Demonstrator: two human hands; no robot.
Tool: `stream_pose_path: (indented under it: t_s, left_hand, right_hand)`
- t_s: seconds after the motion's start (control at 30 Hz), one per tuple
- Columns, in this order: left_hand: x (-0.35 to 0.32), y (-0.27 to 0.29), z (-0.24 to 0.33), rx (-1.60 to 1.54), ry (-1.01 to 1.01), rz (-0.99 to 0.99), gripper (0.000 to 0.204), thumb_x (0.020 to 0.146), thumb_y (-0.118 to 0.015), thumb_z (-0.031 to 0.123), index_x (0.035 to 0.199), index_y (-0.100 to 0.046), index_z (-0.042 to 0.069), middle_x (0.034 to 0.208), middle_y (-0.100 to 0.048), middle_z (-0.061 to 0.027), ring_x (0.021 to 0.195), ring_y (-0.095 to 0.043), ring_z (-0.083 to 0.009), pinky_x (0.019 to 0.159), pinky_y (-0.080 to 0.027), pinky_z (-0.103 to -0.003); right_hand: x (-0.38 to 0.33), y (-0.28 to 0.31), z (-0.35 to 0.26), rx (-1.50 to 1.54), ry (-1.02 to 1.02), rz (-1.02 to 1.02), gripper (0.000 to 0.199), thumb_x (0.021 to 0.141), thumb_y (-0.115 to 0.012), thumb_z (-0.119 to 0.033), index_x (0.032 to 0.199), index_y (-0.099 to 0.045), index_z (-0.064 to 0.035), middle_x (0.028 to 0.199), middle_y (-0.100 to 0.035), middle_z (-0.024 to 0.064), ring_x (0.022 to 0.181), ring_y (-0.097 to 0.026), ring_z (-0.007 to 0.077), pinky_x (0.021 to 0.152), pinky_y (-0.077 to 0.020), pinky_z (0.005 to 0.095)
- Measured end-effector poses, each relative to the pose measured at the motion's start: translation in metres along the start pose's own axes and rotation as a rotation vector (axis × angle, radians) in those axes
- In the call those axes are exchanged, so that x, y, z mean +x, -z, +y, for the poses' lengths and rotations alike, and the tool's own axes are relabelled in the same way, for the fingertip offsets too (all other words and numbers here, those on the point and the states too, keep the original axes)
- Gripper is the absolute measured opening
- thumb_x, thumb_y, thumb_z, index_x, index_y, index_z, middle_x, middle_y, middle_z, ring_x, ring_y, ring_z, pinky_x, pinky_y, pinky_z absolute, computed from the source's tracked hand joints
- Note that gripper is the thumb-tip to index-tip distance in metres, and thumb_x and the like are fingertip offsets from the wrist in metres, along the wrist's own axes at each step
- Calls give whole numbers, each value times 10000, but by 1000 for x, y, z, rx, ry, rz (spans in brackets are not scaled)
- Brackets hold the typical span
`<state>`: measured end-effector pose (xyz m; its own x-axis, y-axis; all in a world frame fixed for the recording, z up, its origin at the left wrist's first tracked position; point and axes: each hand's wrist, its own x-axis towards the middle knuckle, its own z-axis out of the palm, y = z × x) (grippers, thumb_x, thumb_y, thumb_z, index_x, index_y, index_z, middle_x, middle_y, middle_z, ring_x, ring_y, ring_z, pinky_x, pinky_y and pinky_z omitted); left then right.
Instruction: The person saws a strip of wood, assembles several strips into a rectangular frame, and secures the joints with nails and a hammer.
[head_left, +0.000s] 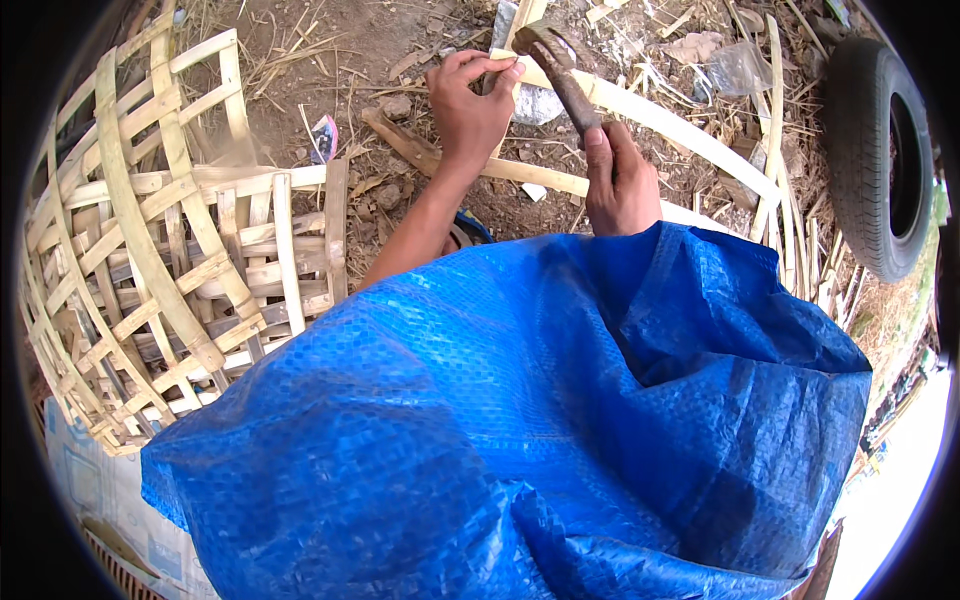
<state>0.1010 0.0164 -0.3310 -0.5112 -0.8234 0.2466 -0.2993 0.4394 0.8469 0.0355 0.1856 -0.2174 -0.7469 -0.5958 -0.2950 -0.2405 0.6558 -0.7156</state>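
Observation:
My left hand (468, 105) is closed, thumb and fingers pinching a small pale bamboo piece (503, 55) at the far middle. Just right of it, my right hand (622, 180) is wrapped round the handle of a rusty, dark hammer (565, 85). The hammer's curved, forked-looking head is close to my left fingertips. Beneath the hammer, a long split bamboo strip (680, 128) curves away to the right. A stone or block (538, 104) lies under the strip, between my hands. Blue woven plastic sheeting (400, 430) covers my lap and hides part of both forearms.
At the left stands a large open-weave bamboo basket (130, 230). A black tyre (880, 160) stands at the right. A darker wooden stick (405, 142) lies on the dirt ground, among straw, bamboo scraps and a clear plastic piece (740, 70).

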Motion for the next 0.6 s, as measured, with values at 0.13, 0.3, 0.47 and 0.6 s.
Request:
stream_pose_path:
  t_s: [0.13, 0.3, 0.47, 0.6]
  left_hand:
    - [-2, -2, -1, -16, -4, 0, 180, 792, -836, 263, 890, -804, 116, 1003, -681, -71, 990, -535, -268, 877, -441, -405]
    - [0, -1, -2, -58, -25, -17, 187, 796, -832, 255, 899, -800, 103, 968, -680, -76, 985, -562, -267, 881, -444, -403]
    - [3, 1, 0, -68, -37, -36, 247, 793, -842, 236, 955, -768, 64, 950, -683, -86, 877, -627, -239, 795, -495, -383]
    - [2, 5, 13, -50, 29, -45, 312, 812, -842, 230, 1049, -743, 53, 954, -701, -94, 836, -654, -214, 761, -520, -358]
  right_hand:
    - [1, 3, -7, 0, -10, 8, 322, 1064, -479, -333, 989, -562, -31, 706, -615, 285, 723, -612, 515, 645, -428, 568]
    - [-1, 9, -3, 42, -27, 23, 370, 1071, -466, -356, 962, -572, -19, 704, -608, 266, 695, -629, 465, 626, -437, 517]
    - [-1, 5, 1, 142, -14, 51, 385, 1075, -464, -352, 972, -589, -3, 676, -581, 199, 603, -567, 307, 608, -433, 437]
    - [1, 2, 10, 143, -46, -6, 389, 1075, -467, -345, 972, -599, 6, 674, -581, 191, 604, -567, 294, 605, -430, 436]
